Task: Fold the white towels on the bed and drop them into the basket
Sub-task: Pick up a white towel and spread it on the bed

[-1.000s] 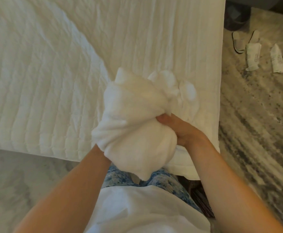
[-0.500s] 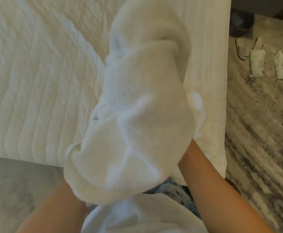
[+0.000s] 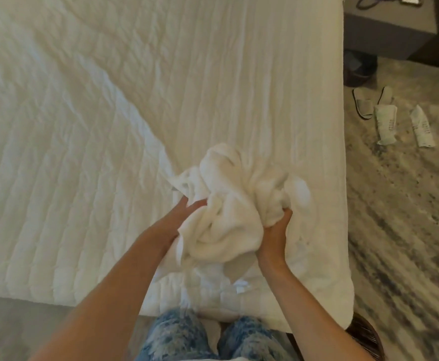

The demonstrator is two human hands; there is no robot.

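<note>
The right grip [image 3: 275, 226] has its fingers curled into the white towel [image 3: 229, 204], clutching a fold at the bundle's right side. The left grip [image 3: 186, 213] lies against the towel's left side with fingers stretched into the cloth. Their tips are hidden, so I cannot tell whether it pinches anything. The towel is bunched and crumpled between both grips, over the bed [image 3: 83, 152] near its near right corner. A dark woven basket [image 3: 366, 334] sits on the floor just beside that corner.

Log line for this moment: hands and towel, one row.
towel: bunched on bed | left hand: touches towel, grip unclear | right hand: grips towel | fold: not yet done
</note>
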